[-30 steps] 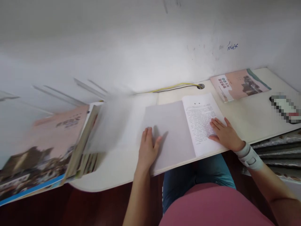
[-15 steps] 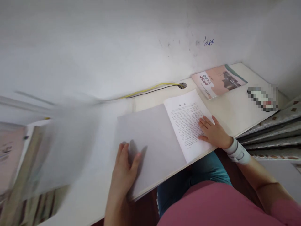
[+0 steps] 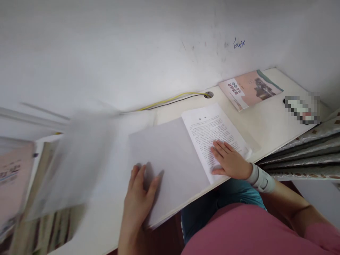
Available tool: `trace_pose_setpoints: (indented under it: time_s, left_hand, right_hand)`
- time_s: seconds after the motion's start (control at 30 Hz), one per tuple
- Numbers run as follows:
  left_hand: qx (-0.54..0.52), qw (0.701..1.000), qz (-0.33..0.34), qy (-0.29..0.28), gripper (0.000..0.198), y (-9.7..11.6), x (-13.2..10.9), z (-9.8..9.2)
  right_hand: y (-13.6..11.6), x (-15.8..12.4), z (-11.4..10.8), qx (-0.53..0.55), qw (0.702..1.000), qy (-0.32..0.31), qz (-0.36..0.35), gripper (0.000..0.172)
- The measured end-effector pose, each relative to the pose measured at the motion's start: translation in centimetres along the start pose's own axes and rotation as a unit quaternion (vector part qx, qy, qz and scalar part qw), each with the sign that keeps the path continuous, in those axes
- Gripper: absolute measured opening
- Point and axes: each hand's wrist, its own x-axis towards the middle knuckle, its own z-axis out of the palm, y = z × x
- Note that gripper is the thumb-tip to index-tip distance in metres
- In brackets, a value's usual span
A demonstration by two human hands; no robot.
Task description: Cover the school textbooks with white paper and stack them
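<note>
An open book (image 3: 170, 152) lies on the white desk, its left side a plain grey page. Its right side is a white printed page (image 3: 203, 132) with a short heading and dense lines of text. My right hand (image 3: 230, 159) rests flat on the lower right of that page, fingers spread and pointing left. A pale band (image 3: 262, 179) circles its wrist. Over the left edge of the grey page lies my left hand (image 3: 140, 194), fingers apart, nothing held in it. The lower right corner of the printed page is lifted a little beside my right hand.
A pink-covered book (image 3: 249, 90) lies at the back right, with a pixelated phone-like object (image 3: 301, 110) near it. A yellow cable (image 3: 172, 97) runs along the wall into a desk hole (image 3: 208, 95). Upright books (image 3: 53, 226) stand at left behind a blurred translucent sheet (image 3: 77, 163).
My right hand has slid left and slightly down across the printed page. My left hand stays at the grey page's edge. The view has shifted slightly.
</note>
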Motion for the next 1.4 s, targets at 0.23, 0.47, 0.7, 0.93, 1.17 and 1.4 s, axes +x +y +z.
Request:
trace_pose_setpoints:
  time_s: [0.23, 0.47, 0.7, 0.93, 1.17, 1.4]
  left_hand:
    - [-0.004, 1.000, -0.008, 0.009, 0.068, -0.2, 0.0, -0.1]
    - [0.007, 1.000, -0.008, 0.014, 0.066, 0.0, 0.0, 0.0]
    - [0.027, 1.000, -0.013, 0.001, 0.069, 0.3, 0.0, -0.1]
    - [0.014, 0.999, -0.005, 0.051, 0.067, -0.7, 0.2, -0.2]
    - [0.022, 0.999, 0.004, 0.026, 0.064, -0.4, 0.1, 0.0]
    - [0.021, 1.000, 0.011, 0.018, 0.072, -0.4, 0.0, 0.2]
  right_hand:
    - [0.4, -0.3, -0.4, -0.015, 1.000, -0.010, 0.013, 0.078]
    - [1.0, 0.1, -1.0, -0.026, 0.999, -0.021, 0.012, 0.077]
    - [-0.5, 1.8, -0.4, -0.028, 0.998, -0.016, 0.047, 0.091]
    - [1.4, 0.6, -0.4, -0.020, 0.999, -0.010, 0.046, 0.085]
    - [-0.3, -1.5, -2.1, -0.035, 0.999, 0.024, 0.003, 0.077]
    - [-1.0, -3.5, -1.8, -0.060, 0.997, 0.015, 0.038, 0.069]
